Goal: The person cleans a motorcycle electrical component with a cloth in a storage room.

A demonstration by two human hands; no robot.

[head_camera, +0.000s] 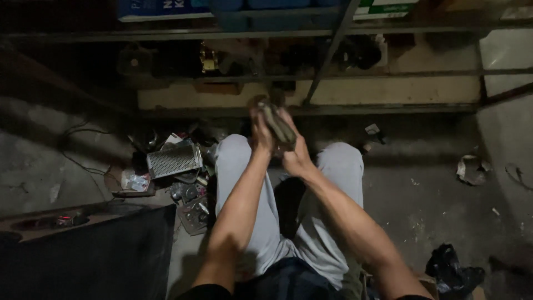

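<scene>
Head view, dim light, person seated on a concrete floor [422, 200], legs in pale trousers [333, 222] stretched toward a metal shelf frame [333, 50].

Far left: dark flat panel [83, 255] in the near corner, a loose cable [78, 150] trailing over the floor behind it.

Left of the legs: heap of small scrap parts [191, 194], topped by a perforated metal box [174, 160] lying on its side. The heap sits just beside the left knee, probably so the pieces stay within reach.

Centre: both arms extended. Left hand [261, 136] closed around one side of a flat, dull greenish-grey part [277, 125]; right hand [294, 158] clasps it from below and the other side. The part is raised above the knees, tilted, likely angled toward the eyes for inspection. What kind of part it is cannot be told.

Right: crumpled scrap [472, 169] on the floor, well apart; 1 black bag [452, 272] near the right hip.
</scene>
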